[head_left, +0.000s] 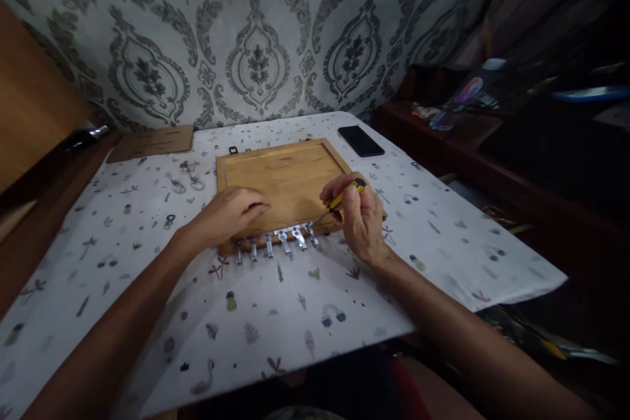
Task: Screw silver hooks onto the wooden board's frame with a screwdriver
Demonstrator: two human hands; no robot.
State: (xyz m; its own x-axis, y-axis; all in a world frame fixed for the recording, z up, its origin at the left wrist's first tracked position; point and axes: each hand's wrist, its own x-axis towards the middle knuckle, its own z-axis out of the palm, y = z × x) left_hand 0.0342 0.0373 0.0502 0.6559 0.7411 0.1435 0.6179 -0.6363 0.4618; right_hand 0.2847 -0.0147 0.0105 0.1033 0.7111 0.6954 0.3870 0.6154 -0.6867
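Observation:
A wooden board (285, 174) with a raised rim lies on a table covered by a white patterned cloth (275, 315). Several metal hooks (275, 243) stick out along the board's near edge. My left hand (231, 211) rests on the board's near left part, fingers curled and pressed down on the wood. My right hand (359, 213) is closed round a yellow and black screwdriver (344, 195), whose tip points at the board's near right edge, beside the hooks.
A black phone (360, 140) lies at the table's far right. Loose metal hooks (186, 177) and small parts lie left of the board. A brown perforated panel (152, 142) sits at the far left. A dark wooden bench (472, 144) with clutter stands right.

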